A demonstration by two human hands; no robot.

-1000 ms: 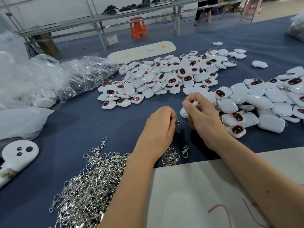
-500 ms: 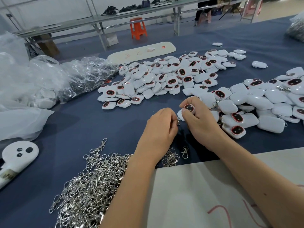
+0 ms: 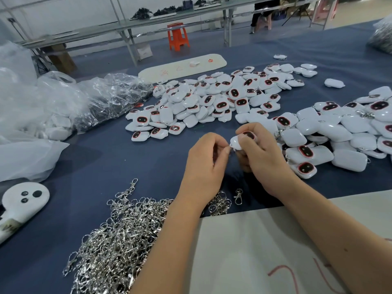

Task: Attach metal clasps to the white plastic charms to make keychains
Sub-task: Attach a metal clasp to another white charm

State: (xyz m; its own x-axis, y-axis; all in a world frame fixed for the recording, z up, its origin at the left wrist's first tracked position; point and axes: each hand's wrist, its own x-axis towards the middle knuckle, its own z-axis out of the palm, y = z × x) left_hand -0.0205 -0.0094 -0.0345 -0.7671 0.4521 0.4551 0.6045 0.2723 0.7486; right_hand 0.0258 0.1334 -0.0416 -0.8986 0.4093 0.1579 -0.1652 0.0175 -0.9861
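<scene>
Far left on the blue table [image 3: 127,162] sit clear bags [image 3: 63,102], and nearer the person a big heap of clasps [image 3: 118,240], silver and tangled, with one loose clasp [image 3: 238,196] lying just past it. Above the heap, the left hand [image 3: 206,166] has its thumb and forefinger pinched together at the charm's edge; whatever they hold is too small to make out, though I'd guess it is a clasp's ring. Touching those fingertips is the charm [image 3: 241,140], white with a dark red-rimmed face, held off the table by the right hand [image 3: 263,158], whose fingers curl round it.

So the step in hand looks like the joining itself: ring being worked into the charm's loop. Next would call for a firm hold on the charm while the left hand threads or snaps the ring through, then a check that it has caught.

Behind them lies the pile of bare charms [image 3: 222,98]. To the right is another pile [image 3: 339,132], some with clasps showing, likely the finished ones, where this one should go.
</scene>
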